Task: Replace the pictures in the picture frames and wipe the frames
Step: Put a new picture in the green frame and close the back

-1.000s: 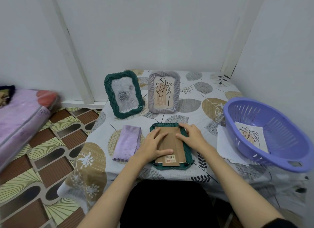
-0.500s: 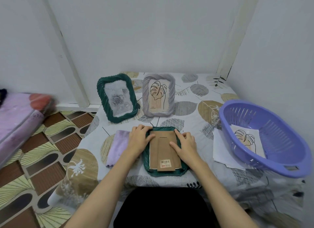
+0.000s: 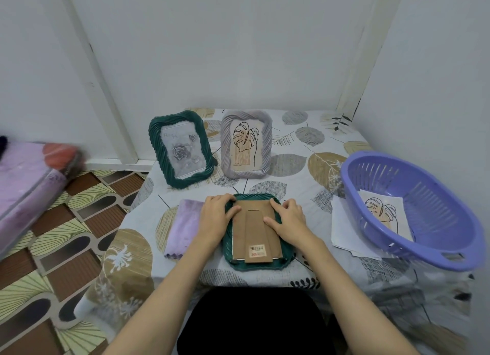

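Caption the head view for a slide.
Both hands, left hand and right hand, press on the cardboard back of a face-down green frame.

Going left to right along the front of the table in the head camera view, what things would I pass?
Folded lilac cloth → left hand → face-down green frame with its cardboard back up → right hand → white papers → purple basket holding a leaf picture.
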The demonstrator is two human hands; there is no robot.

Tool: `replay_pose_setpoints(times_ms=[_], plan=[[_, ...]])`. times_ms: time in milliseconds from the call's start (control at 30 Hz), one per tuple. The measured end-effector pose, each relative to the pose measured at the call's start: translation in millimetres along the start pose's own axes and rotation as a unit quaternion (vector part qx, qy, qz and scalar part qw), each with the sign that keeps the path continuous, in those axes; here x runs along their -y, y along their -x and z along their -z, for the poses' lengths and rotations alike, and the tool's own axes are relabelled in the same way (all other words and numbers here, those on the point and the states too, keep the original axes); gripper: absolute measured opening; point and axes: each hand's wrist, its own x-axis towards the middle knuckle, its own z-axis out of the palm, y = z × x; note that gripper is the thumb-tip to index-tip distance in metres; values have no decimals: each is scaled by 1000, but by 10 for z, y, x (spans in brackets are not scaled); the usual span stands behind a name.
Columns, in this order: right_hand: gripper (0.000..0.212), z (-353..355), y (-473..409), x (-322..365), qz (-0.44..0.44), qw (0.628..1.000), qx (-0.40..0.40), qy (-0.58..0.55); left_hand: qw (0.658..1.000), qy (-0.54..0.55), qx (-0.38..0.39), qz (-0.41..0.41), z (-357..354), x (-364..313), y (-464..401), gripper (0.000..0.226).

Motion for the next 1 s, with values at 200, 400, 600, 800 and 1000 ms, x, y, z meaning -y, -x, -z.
replay_pose_setpoints(times_ms=[200, 400, 600, 800, 1000], plan=[[62, 18, 62, -6, -4, 998, -9, -68, 999, -39, 35, 12, 60, -151, 155, 47], [52, 104, 400, -96, 32, 983, -3, -178, 994, -53, 81, -46, 152, -288, 671, 54], [51, 134, 756, -242, 72, 985, 31, -154, 998, -33, 46, -37, 116, -281, 923, 50], [46, 165, 837, -242, 66, 991, 23, -113, 997, -47, 58, -24, 92, -286, 990, 46], [35, 138, 856, -204, 57, 993, -3, -102, 996, -54, 62, -18, 89, -292, 998, 46]])
